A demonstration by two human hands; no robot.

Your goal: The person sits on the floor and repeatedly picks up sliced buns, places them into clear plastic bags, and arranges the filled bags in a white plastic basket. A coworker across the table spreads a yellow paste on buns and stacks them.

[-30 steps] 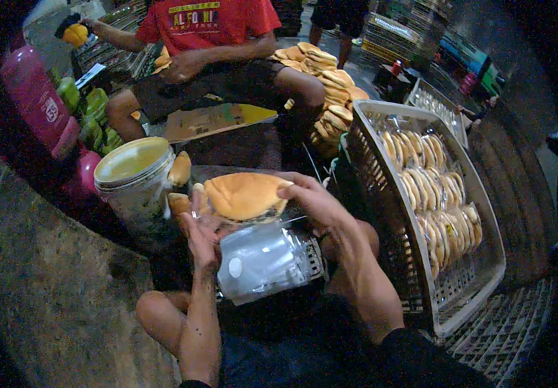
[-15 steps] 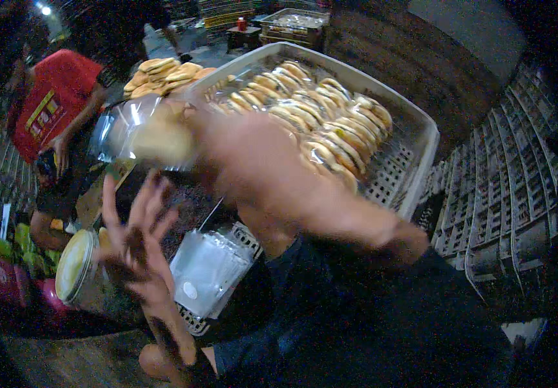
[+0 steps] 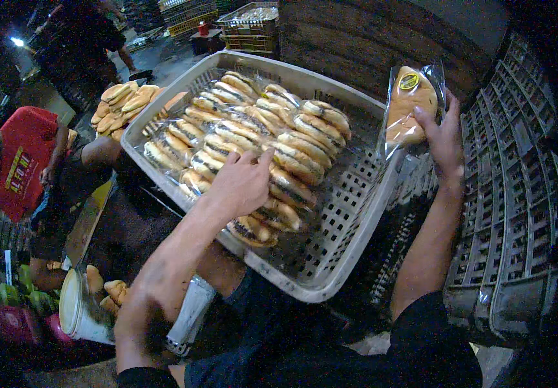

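Observation:
My right hand [image 3: 445,132] pinches a wrapped bread roll [image 3: 410,107] between thumb and fingers, just beyond the right rim of the crate. The roll is golden, in a clear bag with a round yellow sticker. My left hand [image 3: 243,183] rests on the packed rolls [image 3: 295,155], its fingers apart and their tips against the plastic. Those rolls stand on edge in rows, dark filling showing at their cut sides. They fill the left and middle of a grey plastic crate [image 3: 317,288], whose right part shows its slotted floor.
Unwrapped rolls [image 3: 124,103] are piled beyond the crate's left side. A white tub [image 3: 78,307] and clear bags [image 3: 191,310] lie at lower left. A person in a red shirt [image 3: 27,161] sits at left. Stacked crates [image 3: 505,194] rise on the right.
My right hand has swung from the left across to the right with the wrapped roll. My left hand has moved up from beside the bags onto the rolls. The view has shifted.

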